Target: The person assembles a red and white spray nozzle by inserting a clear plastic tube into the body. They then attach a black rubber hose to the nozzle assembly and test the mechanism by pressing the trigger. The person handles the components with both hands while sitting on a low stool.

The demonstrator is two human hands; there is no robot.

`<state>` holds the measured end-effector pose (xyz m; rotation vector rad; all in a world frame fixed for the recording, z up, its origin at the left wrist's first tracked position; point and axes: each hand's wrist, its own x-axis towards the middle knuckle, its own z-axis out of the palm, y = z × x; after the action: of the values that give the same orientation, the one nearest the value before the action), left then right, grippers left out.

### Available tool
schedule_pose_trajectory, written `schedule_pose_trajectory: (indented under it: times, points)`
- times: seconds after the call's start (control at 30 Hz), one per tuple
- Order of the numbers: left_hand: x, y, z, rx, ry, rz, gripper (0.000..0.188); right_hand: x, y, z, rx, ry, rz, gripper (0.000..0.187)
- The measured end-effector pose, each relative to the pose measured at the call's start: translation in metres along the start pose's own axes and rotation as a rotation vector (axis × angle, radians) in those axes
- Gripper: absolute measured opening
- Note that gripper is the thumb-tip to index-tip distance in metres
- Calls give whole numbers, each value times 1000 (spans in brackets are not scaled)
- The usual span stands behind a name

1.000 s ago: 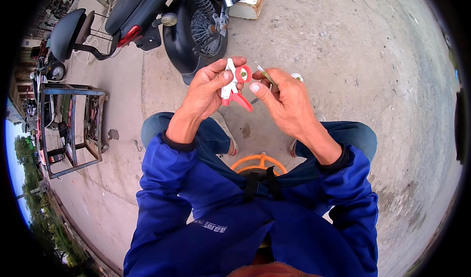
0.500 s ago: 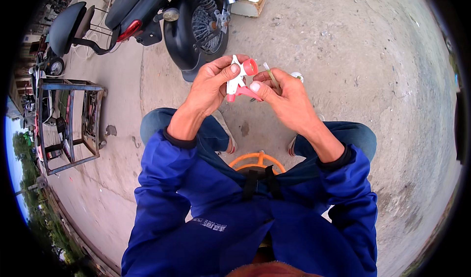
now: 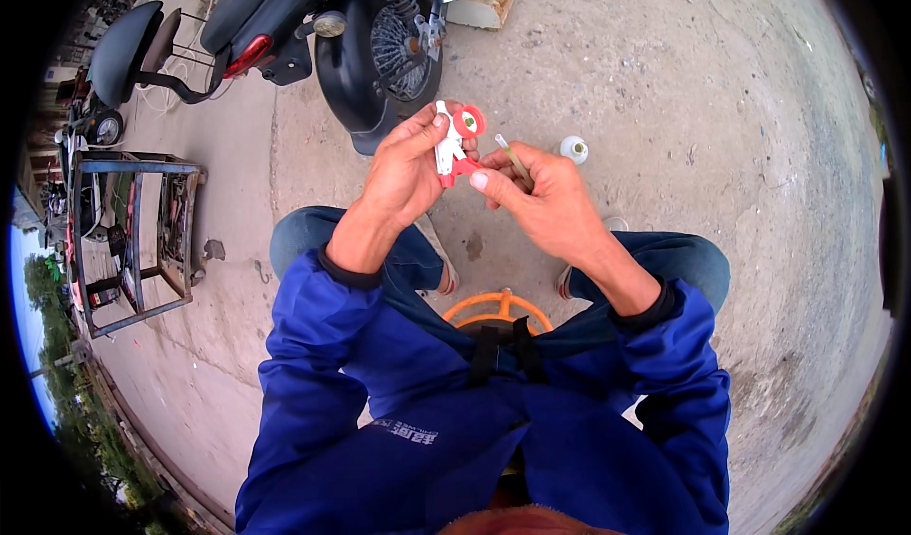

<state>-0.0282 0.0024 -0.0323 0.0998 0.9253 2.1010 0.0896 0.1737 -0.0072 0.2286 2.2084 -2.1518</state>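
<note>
My left hand (image 3: 406,160) is closed around a white and red trigger spray head (image 3: 446,151), its round red collar facing up toward me. My right hand (image 3: 546,189) pinches the red trigger of the spray head between thumb and fingers. A thin, clear, yellowish plastic tube (image 3: 515,160) also sits in my right hand, its end sticking up past the fingers. Beyond that hand a white bottle (image 3: 573,149) stands on the ground, its round opening showing at the top.
A black motorbike (image 3: 380,61) with a rear wheel and mudguard stands ahead to the left. Further left is a rusty blue metal frame stand (image 3: 138,236) holding tools. A pale block (image 3: 484,2) lies near the wheel. I sit on an orange-framed stool (image 3: 498,305) over concrete.
The spray head has turned so its red collar faces me more. My right hand has shifted slightly left and down, and the white bottle behind it now shows fully.
</note>
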Motion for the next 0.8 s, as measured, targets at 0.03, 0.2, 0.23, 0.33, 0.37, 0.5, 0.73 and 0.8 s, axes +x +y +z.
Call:
schedule_pose_trajectory:
  times: [0.03, 0.2, 0.23, 0.33, 0.37, 0.5, 0.73, 0.8]
  points:
    - [1, 0, -1, -11, 7, -11, 24, -1, -6, 0, -36, 4, -8, 34]
    - [0, 2, 6, 121, 72, -39, 22, -5, -20, -6, -263, 35, -13, 56]
    - [0, 3, 3, 160, 83, -32, 22, -5, -22, -7, -339, 69, -52, 64]
    - [0, 4, 0, 238, 118, -26, 26, -2, -15, -12, -531, 127, -182, 84]
    - [0, 4, 0, 258, 129, -28, 29, -1, -12, -14, -590, 140, -226, 90]
    - [1, 6, 6, 309, 96, -93, 28, 0, -14, -17, -702, 13, -233, 90]
    - [-2, 3, 6, 393, 104, -115, 33, 0, -15, -17, -873, -43, -305, 69]
    - [-2, 2, 3, 412, 101, -115, 35, 0, -12, -16, -915, -22, -351, 62]
